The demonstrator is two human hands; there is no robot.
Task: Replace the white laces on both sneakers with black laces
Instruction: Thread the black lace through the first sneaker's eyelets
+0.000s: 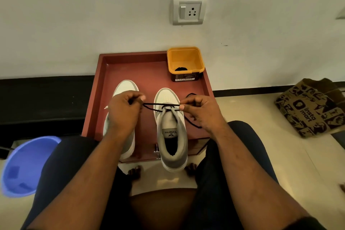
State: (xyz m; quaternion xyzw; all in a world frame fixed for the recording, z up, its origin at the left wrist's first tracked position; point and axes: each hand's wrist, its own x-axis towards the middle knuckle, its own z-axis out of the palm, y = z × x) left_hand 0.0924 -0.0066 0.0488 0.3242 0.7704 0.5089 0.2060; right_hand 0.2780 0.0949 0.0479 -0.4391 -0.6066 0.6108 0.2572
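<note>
Two grey and white sneakers stand toes-away on a red-brown tray (149,73). The right sneaker (170,130) has a black lace (152,105) threaded through its lowest eyelets. My left hand (124,110) pinches one end of that lace, pulled out to the left. The other end is pinched by my right hand (199,111) at the sneaker's right side, and its slack trails onto the tray. My left hand and forearm cover much of the left sneaker (125,87).
A yellow tub (184,63) with something black inside stands at the tray's back right corner. A blue basin (26,166) sits on the floor at left, a printed paper bag (309,106) at right. A wall with a socket is behind. My knees flank the tray.
</note>
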